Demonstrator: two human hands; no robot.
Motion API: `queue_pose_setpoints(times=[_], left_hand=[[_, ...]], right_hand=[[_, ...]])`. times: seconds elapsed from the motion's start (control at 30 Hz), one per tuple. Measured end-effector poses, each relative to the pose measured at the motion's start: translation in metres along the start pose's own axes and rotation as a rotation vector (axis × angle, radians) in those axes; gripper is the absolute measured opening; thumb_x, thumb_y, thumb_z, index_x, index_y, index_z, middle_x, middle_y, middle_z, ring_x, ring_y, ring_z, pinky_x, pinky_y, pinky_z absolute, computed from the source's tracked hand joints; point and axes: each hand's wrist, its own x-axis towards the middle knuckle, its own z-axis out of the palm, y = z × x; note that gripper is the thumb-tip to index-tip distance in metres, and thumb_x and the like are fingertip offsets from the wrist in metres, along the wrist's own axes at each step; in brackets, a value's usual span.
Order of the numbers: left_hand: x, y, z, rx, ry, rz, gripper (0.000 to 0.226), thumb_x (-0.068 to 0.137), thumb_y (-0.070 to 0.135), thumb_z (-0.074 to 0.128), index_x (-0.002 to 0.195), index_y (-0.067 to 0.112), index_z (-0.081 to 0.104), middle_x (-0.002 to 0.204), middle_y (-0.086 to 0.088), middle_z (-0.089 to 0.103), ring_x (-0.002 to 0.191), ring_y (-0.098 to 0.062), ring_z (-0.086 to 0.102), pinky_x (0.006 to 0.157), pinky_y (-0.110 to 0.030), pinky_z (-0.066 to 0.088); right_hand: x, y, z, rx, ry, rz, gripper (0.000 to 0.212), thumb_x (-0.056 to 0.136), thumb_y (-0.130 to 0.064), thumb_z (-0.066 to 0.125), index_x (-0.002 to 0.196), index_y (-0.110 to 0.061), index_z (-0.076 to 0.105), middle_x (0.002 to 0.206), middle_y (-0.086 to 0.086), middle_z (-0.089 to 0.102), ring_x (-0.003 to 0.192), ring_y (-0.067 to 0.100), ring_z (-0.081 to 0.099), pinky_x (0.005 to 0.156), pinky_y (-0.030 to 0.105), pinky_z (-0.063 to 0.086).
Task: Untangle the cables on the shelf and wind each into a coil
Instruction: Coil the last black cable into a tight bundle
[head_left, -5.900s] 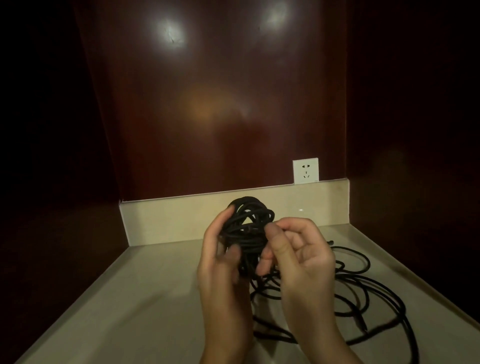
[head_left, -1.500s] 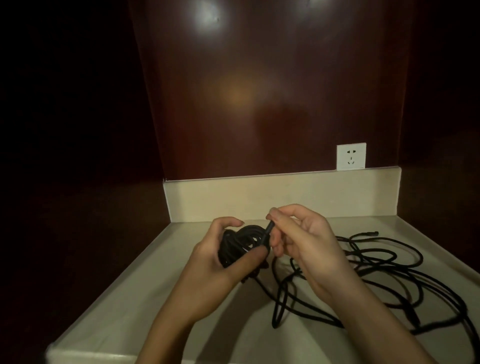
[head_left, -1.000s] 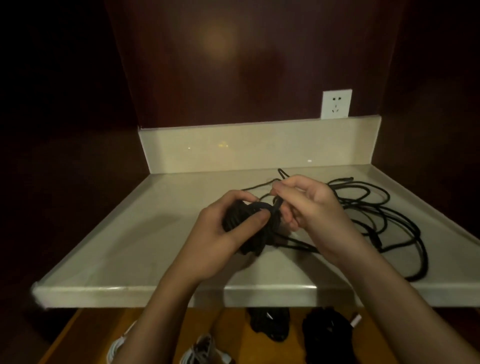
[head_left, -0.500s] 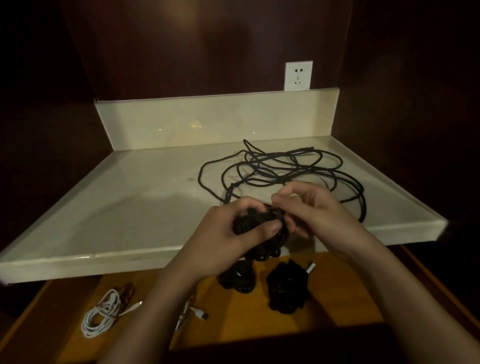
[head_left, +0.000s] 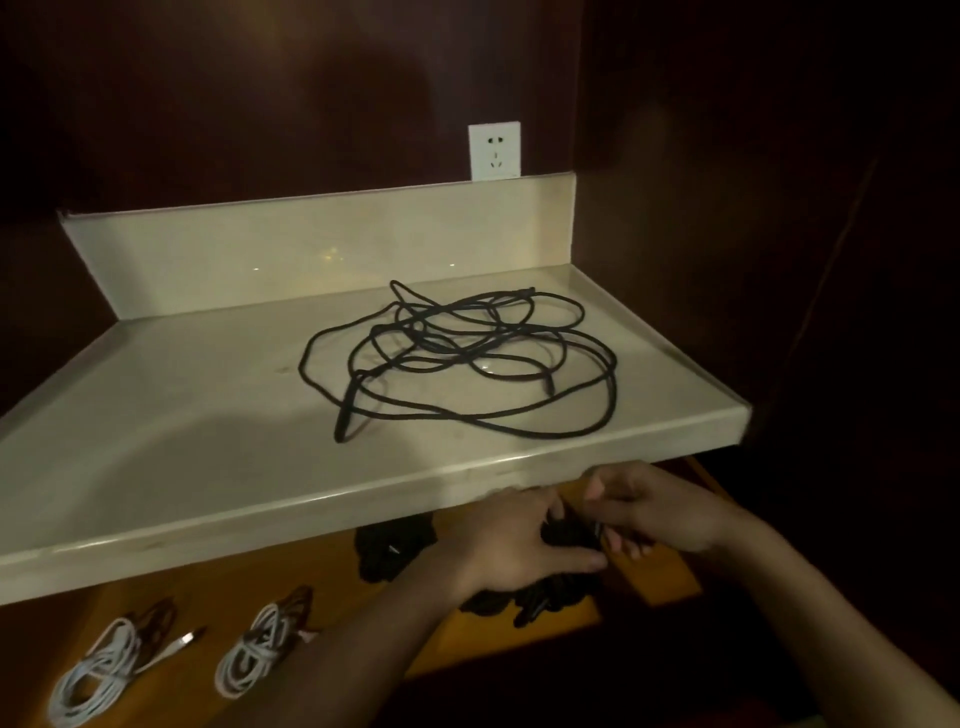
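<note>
A loose black cable (head_left: 467, 358) lies in tangled loops on the right half of the cream shelf (head_left: 156, 415). Below the shelf's front edge, my left hand (head_left: 514, 545) grips a wound black cable coil (head_left: 569, 535), thumb across its front. My right hand (head_left: 654, 506) pinches the coil's end at its right side. Both hands hover over the lower wooden surface (head_left: 332, 571), and the coil is mostly hidden between them.
On the lower wooden surface lie a black coil (head_left: 392, 551), another black bundle (head_left: 524, 603) under my hands, and two white coiled cables (head_left: 98, 670) (head_left: 257, 649) at the left. A white wall socket (head_left: 493, 150) sits above the shelf's back lip. Dark wood walls enclose both sides.
Both hands carried the black coil down off the shelf, below its front edge, toward the lower wooden surface. The view tilted down. The loose cable stayed on the shelf.
</note>
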Motion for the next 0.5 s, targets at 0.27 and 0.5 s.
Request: queue_pose_setpoints(times=[0.27,0.5], left_hand=[[0.056,0.014,0.048,-0.179,-0.077,-0.11,0.034,0.083,0.055,0.074,0.088,0.035,0.047,0.088,0.018,0.052,0.085,-0.004,0.053,0.071,-0.021,0.043],[0.078,0.011,0.068,-0.184,-0.091,-0.197,0.055,0.083,0.055,0.073,0.126,0.028,0.052,0.129,0.003,0.057,0.118,-0.015,0.053,0.098,-0.029,0.046]], right_hand=[[0.028,0.046,-0.016,-0.163,0.05,0.209,0.018,0.097,-0.008,0.05,0.086,-0.016,0.063,0.063,0.003,0.063,0.051,0.009,0.057,0.048,0.02,0.044],[0.047,0.057,-0.022,-0.232,0.041,0.303,0.02,0.098,-0.006,0.043,0.092,-0.016,0.059,0.071,0.007,0.063,0.057,0.012,0.059,0.05,0.019,0.047]])
